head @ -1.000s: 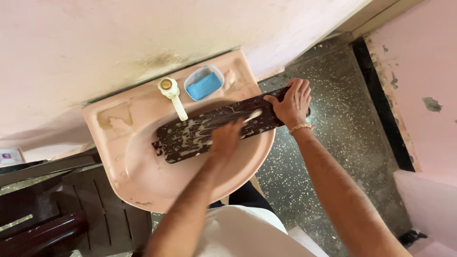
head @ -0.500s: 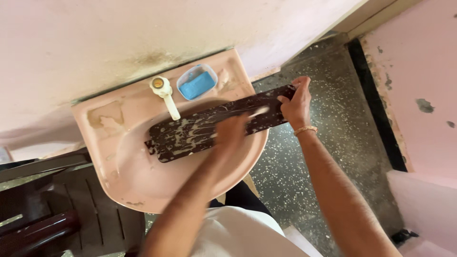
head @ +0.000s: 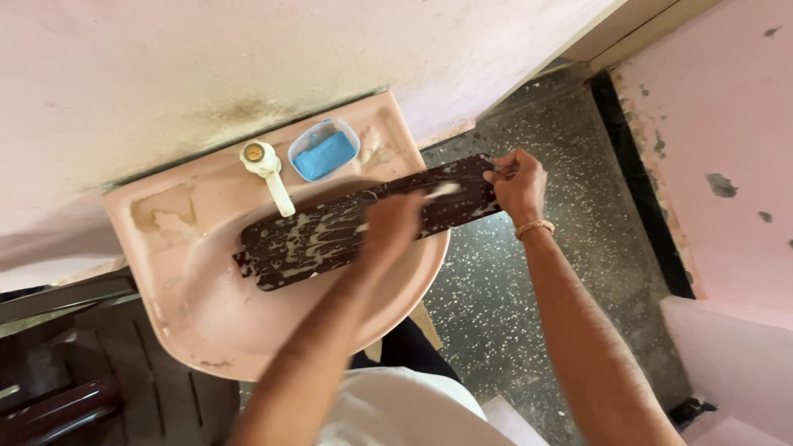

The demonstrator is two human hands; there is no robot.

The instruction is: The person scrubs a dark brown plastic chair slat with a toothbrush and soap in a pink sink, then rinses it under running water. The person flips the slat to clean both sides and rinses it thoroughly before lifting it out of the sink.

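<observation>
Since half a second ago, the long dark board (head: 363, 223) sits much as it did across the pink washbasin (head: 206, 322), while the left hand (head: 395, 223) has slid a little along its soapy top. Seen from the head camera, the board lies slantwise over the bowl, its lower end near the basin's middle and its upper end past the rim on the right, streaked with white lather. The right hand (head: 519, 183) is closed around that upper end, fingers wrapped over the edge. The left hand presses down on the board's middle, blurred with motion; a pale tip shows just beyond it, but whether it grips a brush or cloth cannot be told. A cream tap (head: 268, 172) stands at the basin's back, spout reaching toward the board. Just beside it a clear soap dish (head: 324, 149) holds a blue bar. Speckled dark floor (head: 512, 306) lies to the right
</observation>
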